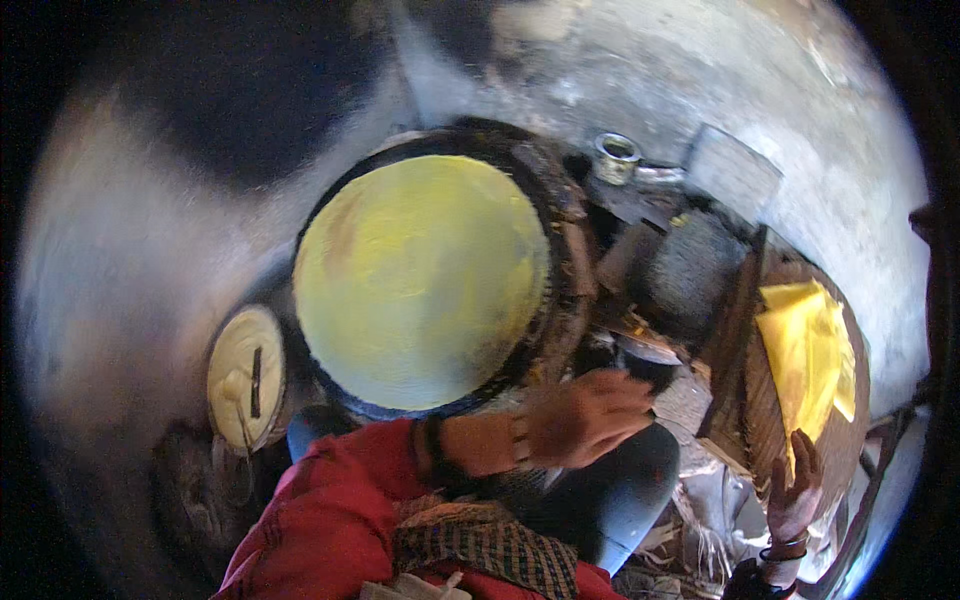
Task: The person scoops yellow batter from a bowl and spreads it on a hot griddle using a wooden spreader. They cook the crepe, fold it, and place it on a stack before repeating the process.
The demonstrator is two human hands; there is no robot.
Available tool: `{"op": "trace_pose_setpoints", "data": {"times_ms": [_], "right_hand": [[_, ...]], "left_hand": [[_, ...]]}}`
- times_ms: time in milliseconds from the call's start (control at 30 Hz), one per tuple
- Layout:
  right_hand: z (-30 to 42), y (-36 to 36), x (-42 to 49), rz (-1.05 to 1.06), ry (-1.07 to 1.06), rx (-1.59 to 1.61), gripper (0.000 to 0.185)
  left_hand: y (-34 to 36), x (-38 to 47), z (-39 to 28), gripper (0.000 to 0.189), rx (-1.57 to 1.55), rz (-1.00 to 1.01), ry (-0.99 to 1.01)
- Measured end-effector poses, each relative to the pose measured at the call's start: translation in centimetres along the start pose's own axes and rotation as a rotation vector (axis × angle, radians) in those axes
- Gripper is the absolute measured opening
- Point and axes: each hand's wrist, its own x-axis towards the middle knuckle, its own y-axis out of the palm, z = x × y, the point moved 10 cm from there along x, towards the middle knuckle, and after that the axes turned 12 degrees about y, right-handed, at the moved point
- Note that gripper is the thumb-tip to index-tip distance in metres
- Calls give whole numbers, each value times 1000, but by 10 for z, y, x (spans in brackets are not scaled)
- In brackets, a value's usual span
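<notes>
A large round griddle [534,375] with a dark rim lies before me, its face covered by a thin yellow layer [420,277] that looks like batter. My left hand [589,420], in a red sleeve with a bangle at the wrist, is blurred over my knees, right of the griddle's near edge. Its fingers are bent and close together; whether they hold anything is unclear. At the far right, my right hand [796,480] has its fingers up at the lower tip of a folded yellow sheet [806,349], thumb apart. That sheet rests on a wooden board [731,390].
A round vessel of pale batter [232,352] with a dark stick-like utensil stands at left. Beyond the stove are a metal cup [617,159], a grey block [733,172] and a dark sooty block [694,270]. Dry plant scraps [705,517] lie near my right knee.
</notes>
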Motion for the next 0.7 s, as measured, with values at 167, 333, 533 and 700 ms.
{"op": "trace_pose_setpoints", "data": {"times_ms": [167,333,533,700], "right_hand": [[106,17,10,66,-191,203,35],[204,43,10,208,-251,325,35],[283,85,-17,309,-502,272,29],[290,116,-22,406,-414,238,30]], "left_hand": [[-122,-174,-37,20,108,-37,-550],[-266,-317,-16,14,552,-171,-940],[-418,-426,97,17,868,-355,-1172],[-451,-445,199,26,854,-155,-1405]]}}
